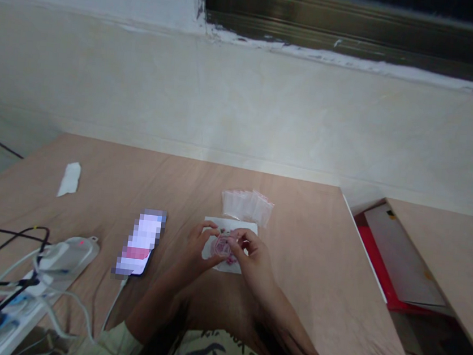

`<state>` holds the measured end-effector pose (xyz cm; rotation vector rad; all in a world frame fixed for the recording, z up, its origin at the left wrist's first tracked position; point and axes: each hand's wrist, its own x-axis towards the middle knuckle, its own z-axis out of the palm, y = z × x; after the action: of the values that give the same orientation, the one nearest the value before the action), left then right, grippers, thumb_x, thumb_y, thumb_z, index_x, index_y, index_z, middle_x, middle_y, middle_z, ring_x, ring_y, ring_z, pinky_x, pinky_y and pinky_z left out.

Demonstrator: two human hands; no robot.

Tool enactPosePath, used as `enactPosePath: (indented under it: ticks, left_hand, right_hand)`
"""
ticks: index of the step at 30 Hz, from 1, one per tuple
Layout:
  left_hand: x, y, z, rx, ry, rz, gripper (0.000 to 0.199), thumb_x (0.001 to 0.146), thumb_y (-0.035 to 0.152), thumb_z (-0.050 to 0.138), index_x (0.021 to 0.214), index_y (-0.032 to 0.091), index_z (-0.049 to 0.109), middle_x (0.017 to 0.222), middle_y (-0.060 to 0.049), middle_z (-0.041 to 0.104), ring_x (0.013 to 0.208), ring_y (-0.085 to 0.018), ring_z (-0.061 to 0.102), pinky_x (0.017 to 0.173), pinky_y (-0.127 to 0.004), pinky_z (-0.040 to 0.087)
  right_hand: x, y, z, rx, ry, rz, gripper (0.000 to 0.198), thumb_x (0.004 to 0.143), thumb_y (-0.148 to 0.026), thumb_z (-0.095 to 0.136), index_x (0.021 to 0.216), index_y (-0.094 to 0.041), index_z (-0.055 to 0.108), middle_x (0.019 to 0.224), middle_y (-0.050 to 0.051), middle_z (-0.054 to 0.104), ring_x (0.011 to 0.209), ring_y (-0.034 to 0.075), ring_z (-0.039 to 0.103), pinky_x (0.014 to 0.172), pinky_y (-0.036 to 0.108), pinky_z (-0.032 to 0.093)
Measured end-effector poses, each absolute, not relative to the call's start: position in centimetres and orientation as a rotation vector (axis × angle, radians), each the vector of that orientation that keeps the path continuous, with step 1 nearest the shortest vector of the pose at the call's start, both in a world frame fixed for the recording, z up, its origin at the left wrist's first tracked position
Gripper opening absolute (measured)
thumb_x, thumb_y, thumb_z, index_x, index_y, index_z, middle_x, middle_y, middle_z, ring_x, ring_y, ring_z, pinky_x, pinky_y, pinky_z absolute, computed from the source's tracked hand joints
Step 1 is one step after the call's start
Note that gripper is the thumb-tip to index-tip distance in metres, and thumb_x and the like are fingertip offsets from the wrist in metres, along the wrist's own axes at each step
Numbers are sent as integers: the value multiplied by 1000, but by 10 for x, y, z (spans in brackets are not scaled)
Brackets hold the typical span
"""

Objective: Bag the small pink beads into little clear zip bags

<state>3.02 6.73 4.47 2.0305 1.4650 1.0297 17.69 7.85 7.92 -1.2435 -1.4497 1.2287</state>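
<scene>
A white sheet (pixel 242 226) lies on the desk in front of me, with a round, see-through pink item (pixel 223 247) on it, perhaps a coil or small dish. Small pink and dark bits show around it, too tiny to name. My left hand (pixel 199 253) curves around the item's left side, thumb and fingers apart. Over its right edge, the thumb and index finger of my right hand (pixel 253 256) are pinched together; whatever they hold is too small to make out. Just beyond the sheet, several clear zip bags (pixel 247 204) overlap in a fan.
A phone (pixel 141 243) with a lit screen and a charging cable lies left of my hands. Farther left are a white power strip (pixel 67 258), tangled cables and a white paper scrap (pixel 69 179). A red folder (pixel 374 267) sits in the gap at the desk's right edge.
</scene>
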Motion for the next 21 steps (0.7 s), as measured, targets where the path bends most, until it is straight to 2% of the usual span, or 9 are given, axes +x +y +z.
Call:
enactPosePath:
  ticks: [5,9,15,21]
  left_hand:
    - [28,68,49,2039,1488,1035,30,65,23,62,91,19,50,102,-7,46,98,-22,46,84,-39,39]
    - [24,64,49,2025,1511,1025,32,64,24,64,91,19,49,102,-7,45,97,-22,46,84,-39,39]
    - [18,59,44,2033,1532,1037,31,64,27,64,90,19,49,101,-7,45,97,-23,45,84,-41,39]
    - [16,61,44,2076,1492,1022,34,64,26,64,93,19,49,102,-8,45,99,-23,45,84,-42,39]
  right_hand:
    - [179,77,72,-1286,-1639,1020,13,73,-28,51,78,-19,59,80,3,58,70,13,49,62,25,38]
    - [198,72,41,-1562,-1594,836,8,69,-25,52,72,-17,54,72,3,55,68,15,48,62,27,38]
    - [207,54,-8,-1726,-1798,865,7,65,-15,52,71,-16,55,75,5,54,73,17,48,67,28,38]
    - [202,54,-11,-1688,-1868,826,10,68,-12,50,71,-17,58,75,6,55,74,17,49,67,27,37]
